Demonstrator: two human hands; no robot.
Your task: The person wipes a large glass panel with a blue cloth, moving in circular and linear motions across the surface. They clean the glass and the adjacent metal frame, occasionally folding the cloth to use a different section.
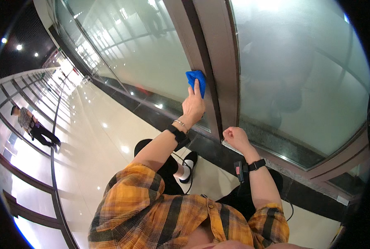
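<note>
My left hand (193, 106) presses a folded blue cloth (197, 81) against the brown metal frame (192, 53) beside a frosted glass panel (141, 53). Its fingers lie extended over the cloth, and a bracelet and black strap circle the wrist. To the right, my right hand (236, 138) is closed in a loose fist near the foot of the door frame (227, 62), with nothing visible in it. A black band sits on that wrist. Another frosted glass panel (297, 77) stands beyond it.
A black stone strip (203, 146) runs along the base of the glass, beside glossy cream floor tiles (116, 149). Black cables (189, 183) hang near my legs. Another person (32, 126) stands far left by a long framed glass wall (26, 158).
</note>
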